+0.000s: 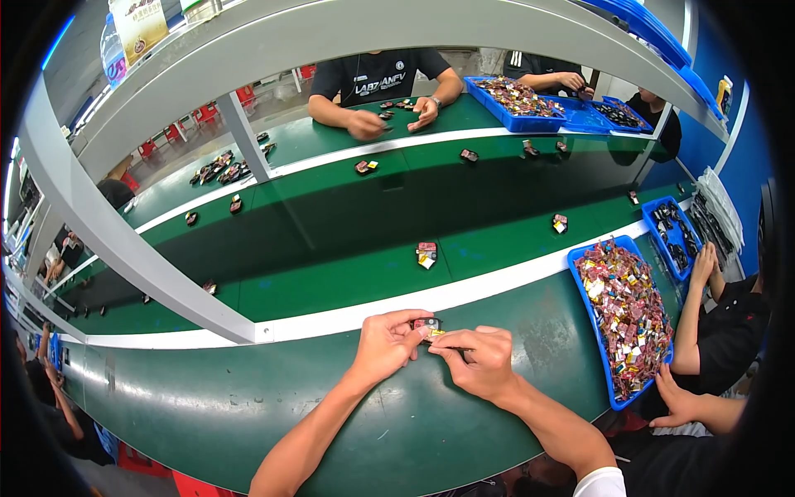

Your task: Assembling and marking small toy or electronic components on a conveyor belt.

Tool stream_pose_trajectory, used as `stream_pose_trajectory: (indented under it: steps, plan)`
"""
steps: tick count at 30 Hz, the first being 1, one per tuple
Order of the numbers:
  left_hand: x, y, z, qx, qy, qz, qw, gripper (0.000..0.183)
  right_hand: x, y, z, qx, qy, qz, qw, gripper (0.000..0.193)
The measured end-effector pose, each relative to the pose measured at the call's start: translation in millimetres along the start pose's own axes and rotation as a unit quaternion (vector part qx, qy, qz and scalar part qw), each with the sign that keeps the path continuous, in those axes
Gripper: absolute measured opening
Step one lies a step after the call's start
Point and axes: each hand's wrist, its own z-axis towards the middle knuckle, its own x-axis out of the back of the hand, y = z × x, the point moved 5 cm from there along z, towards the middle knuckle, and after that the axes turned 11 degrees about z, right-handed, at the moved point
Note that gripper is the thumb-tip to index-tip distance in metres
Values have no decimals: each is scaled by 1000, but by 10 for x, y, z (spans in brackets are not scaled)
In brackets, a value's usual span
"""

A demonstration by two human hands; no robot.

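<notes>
Over the green worktop [248,389], my left hand [385,348] grips a small black casing with a red and yellow part [426,324] between thumb and fingers. My right hand [479,362] is closed in a pinch at the casing's right side, thumb and forefinger on its yellow piece. The fingers partly hide the casing, so its inside cannot be made out. On the belt just beyond lies a similar black casing with a red and white part [426,254].
To my right stands a blue tray [591,333] heaped with small red, white and yellow parts; a smaller blue tray [661,245] holds black pieces. A white rail [364,313] borders the green belt. A grey frame post [124,224] rises at left. Co-workers sit opposite and at right.
</notes>
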Motion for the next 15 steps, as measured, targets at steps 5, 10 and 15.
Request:
stream_pose_trajectory:
  steps: [5, 10, 15]
  plan:
    - [-11, 57, 43, 32, -7, 29, 999, 23, 19, 1, 14, -3, 5, -5, 1000, 14]
    - [329, 86, 233, 14, 113, -1, 993, 22, 87, 21, 47, -20, 63, 11, 998, 17]
    - [1182, -79, 615, 19, 315, 178, 932, 28, 151, 49, 44, -21, 80, 20, 996, 18]
